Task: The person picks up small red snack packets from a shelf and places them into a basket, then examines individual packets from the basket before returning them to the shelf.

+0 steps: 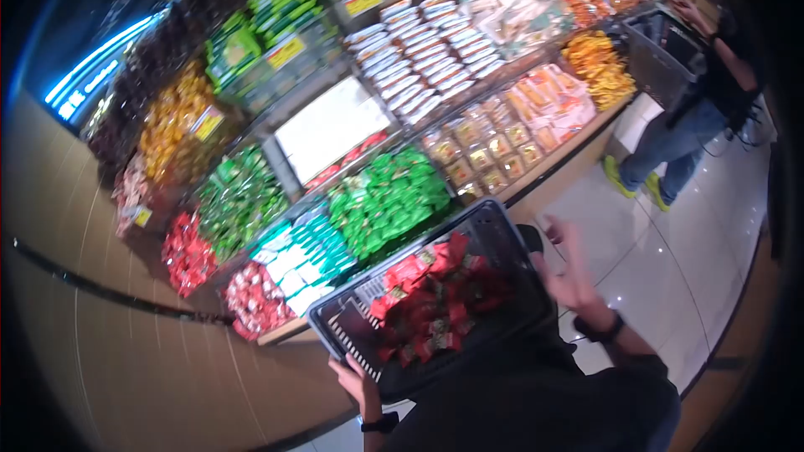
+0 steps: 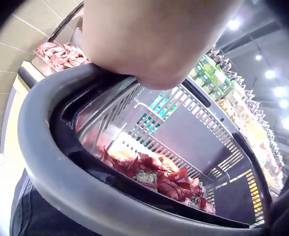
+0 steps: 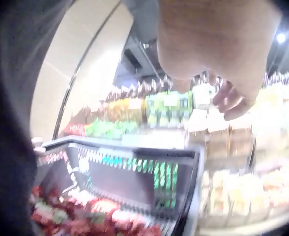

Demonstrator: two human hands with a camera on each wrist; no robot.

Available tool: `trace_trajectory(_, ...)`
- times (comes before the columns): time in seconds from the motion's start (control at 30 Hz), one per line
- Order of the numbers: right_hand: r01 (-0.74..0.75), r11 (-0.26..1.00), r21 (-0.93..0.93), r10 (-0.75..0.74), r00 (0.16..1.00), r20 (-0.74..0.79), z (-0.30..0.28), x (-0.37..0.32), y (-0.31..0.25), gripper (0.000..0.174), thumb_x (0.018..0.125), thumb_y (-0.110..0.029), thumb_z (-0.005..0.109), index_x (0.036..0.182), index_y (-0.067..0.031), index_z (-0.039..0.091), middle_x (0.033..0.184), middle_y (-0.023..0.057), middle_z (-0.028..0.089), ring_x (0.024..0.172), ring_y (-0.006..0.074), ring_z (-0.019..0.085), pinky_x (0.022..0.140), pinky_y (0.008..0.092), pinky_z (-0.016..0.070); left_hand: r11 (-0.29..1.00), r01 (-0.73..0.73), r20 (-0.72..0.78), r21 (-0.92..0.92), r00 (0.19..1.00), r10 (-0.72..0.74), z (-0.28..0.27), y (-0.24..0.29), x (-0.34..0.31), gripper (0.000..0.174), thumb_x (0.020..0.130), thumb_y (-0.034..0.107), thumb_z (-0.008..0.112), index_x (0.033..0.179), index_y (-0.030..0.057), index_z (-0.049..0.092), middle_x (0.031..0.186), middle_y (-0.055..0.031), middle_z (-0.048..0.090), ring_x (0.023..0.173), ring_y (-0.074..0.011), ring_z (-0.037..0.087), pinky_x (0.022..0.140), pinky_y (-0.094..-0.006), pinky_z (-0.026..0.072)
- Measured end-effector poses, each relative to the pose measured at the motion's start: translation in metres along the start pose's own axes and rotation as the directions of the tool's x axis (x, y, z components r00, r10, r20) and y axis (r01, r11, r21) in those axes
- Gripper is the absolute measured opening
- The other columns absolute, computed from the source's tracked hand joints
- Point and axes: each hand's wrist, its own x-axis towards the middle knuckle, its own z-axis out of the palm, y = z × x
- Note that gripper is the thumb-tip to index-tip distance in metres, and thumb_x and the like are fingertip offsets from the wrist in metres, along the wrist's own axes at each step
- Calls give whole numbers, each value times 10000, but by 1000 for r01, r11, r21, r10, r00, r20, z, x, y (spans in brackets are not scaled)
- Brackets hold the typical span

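Packed shop display (image 1: 578,149) ahead; our left hand (image 1: 358,385) grips the basket (image 2: 36,142), red packets (image 1: 419,301) already inside, room remaining; our right hand (image 1: 571,272) hovers empty, fingers loose.

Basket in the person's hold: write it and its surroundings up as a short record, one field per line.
container: dark basket with slotted sides
contents: a pile of shiny red packets
left hand: grips the basket's side
right hand: beyond the opposite side, empty, fingers loosely bent
display beside basket: green packets, teal-and-white packets
other person: at the head view's right, in jeans and yellow-green shoes, near a grey basket
floor: pale glossy tiles
packet labels: too blurred to read
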Motion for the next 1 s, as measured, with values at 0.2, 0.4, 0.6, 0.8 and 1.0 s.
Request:
trace_trajectory(0.2, 779, 609, 149, -759, 627, -176, -144, 32, -120, 308, 842, -290, 741, 695, -60, 598, 770, 30, 594, 615, 190, 557, 622, 287, 471, 997, 37, 31, 74, 999, -39, 0, 7, 4, 401, 1058, 239, 499, 1375, -2, 442, 1028, -317, 670, 947, -482, 666, 806, -506, 510)
trace_trajectory(0.4, 995, -20, 102, -942, 15, -336, -149, 46, -125, 386, 945, -410, 679, 1114, -141, 459, 851, -6, 543, 612, 123, 532, 526, 254, 398, 997, 52, 41, 51, 998, -54, 2, -7, 7, 395, 1060, 237, 506, 1377, 10, 442, 1030, -299, 674, 930, -457, 675, 800, -495, 508)
trace_trajectory(0.6, 951, -271, 148, -923, -214, -319, -161, 39, -89, 310, 879, -171, 712, 641, -89, 531, 621, -22, 513, 595, 130, 546, 654, 245, 489, 998, 51, 40, 48, 998, -53, 2, 12, 4, 383, 1057, 221, 509, 1368, 6, 447, 1013, -283, 674, 895, -437, 674, 788, -479, 508)
trace_trajectory(0.8, 946, 268, 184, -919, 309, -245, -135, 30, -173, 363, 948, -398, 687, 1089, -162, 450, 891, -15, 521, 599, 117, 512, 501, 259, 344, 996, 88, 39, 20, 995, -89, -1, 10, 5, 414, 1030, 186, 543, 1379, -14, 444, 1052, -269, 654, 946, -433, 644, 856, -472, 497)
trace_trajectory(1.0, 948, -46, 315, -965, 39, -258, -125, 76, -184, 344, 949, -358, 686, 1069, -160, 432, 876, -20, 520, 594, 114, 510, 506, 263, 339, 822, -451, -237, 347, 806, 543, 2, 61, 5, 455, 903, 8, 644, 1331, -31, 495, 1125, -199, 626, 1074, -380, 611, 964, -438, 476)
